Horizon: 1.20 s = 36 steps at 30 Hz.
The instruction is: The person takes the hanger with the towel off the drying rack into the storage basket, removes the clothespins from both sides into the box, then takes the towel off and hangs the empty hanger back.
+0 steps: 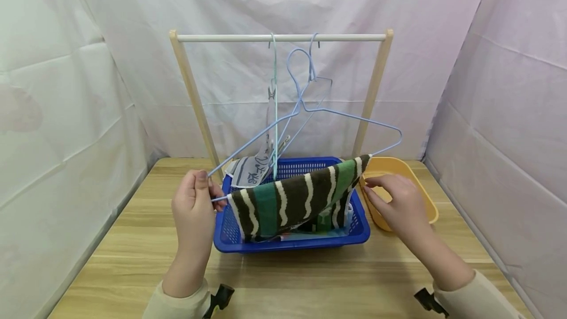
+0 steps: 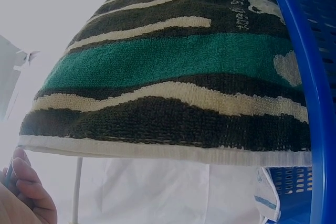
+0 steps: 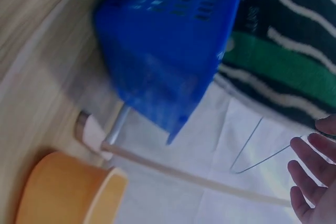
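Note:
A striped green, brown and cream towel (image 1: 305, 191) hangs folded over the lower bar of a light blue clothes hanger (image 1: 354, 117), its lower part inside the blue basket (image 1: 292, 247). My left hand (image 1: 195, 203) grips the hanger's left corner, thumb on top, just beside the towel's white edge. At the towel's right side is my right hand (image 1: 398, 201), fingers loosely bent and thumb apart from them. In the right wrist view, the right fingers (image 3: 310, 166) are spread close to the towel's hem. The left fingers (image 2: 34, 190) curl around the hanger end in the left wrist view.
Behind the basket stands a rack with a white rail (image 1: 221, 38) and wooden posts. A pale green hanger (image 1: 275, 112) and another blue hanger (image 1: 312, 53) hang from it. A grey-white cloth (image 1: 252, 171) drapes at the basket's back left. A yellow container (image 1: 427, 196) sits on the right.

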Tool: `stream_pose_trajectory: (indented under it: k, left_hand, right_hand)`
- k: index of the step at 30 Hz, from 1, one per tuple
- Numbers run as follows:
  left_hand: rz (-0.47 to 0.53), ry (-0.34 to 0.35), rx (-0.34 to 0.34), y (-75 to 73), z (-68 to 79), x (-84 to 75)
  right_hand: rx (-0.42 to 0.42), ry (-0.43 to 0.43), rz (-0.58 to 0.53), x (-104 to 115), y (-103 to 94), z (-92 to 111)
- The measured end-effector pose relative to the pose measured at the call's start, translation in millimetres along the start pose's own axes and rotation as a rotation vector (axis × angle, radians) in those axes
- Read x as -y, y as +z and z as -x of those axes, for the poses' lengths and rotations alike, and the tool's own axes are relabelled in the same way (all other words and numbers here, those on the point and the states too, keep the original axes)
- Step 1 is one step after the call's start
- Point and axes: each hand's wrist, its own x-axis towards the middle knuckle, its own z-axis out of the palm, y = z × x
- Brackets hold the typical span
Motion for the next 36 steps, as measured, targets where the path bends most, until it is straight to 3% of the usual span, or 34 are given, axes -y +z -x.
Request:
stream_pose_trajectory:
  k: [8, 17, 24, 28, 36]
  left_hand:
    - [0.009, 0.025, 0.013, 0.5, 0.9, -0.4]
    - [0.028, 0.031, 0.036, 3.8, 4.6, 0.0]
    - [0.029, 0.071, 0.061, 7.6, 7.8, 1.2]
    - [0.022, 0.076, 0.073, 8.9, 9.0, 0.8]
    - [0.017, 0.089, 0.099, 11.2, 11.2, 1.1]
  right_hand:
    - [-0.07, -0.116, -0.094, 26, -1.7, -9]
    - [-0.211, -0.295, -0.21, 48, 6.9, -20]
    - [-0.297, -0.513, -0.221, 64, 12.7, -33]
    - [-0.305, -0.59, -0.208, 72, 15.3, -39]
    - [-0.253, -0.653, -0.222, 81, 20.7, -46]
